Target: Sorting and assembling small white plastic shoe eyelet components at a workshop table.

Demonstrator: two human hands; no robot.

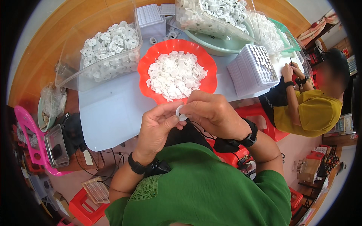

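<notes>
Between my two hands, just in front of my body, is a small round white plastic part (181,113). My left hand (160,122) pinches it from the left with thumb and fingers. From the right, the fingers of my right hand (211,113) close on the same part, covering some of it. Right beyond my hands stands a red scalloped bowl (146,82), heaped with small flat white plastic pieces (175,75). A clear plastic bin (69,79) at the far left holds many round white parts (109,49) with dark slots.
A tall white tray stack (241,73) with rows of round cells stands right of the bowl. Behind are a green basin (218,47), another clear bin (200,24) and a white box (151,24). At right a co-worker (309,109) in yellow works with both hands.
</notes>
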